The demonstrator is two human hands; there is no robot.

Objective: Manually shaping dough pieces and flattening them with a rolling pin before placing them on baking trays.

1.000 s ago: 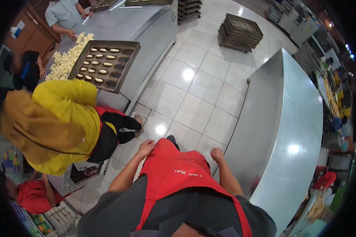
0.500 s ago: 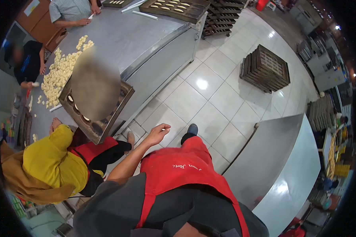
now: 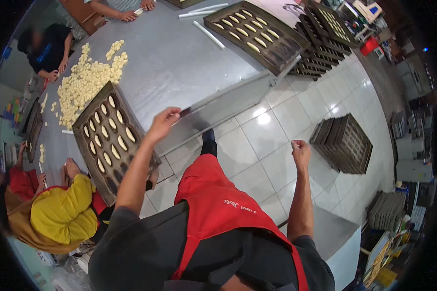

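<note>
Left grip is seen released, fingers loosely curled, near the edge of the tabletop, while the right grip, likewise relaxed, is held above the tiled floor near a tray stack. Partly covered by the left forearm, a dark moulded tray is set at the tabletop's near edge, loaded with pale elongated dough pieces, beside heaped dough balls. Farther off, white rods and a second loaded tray are laid out.
</note>
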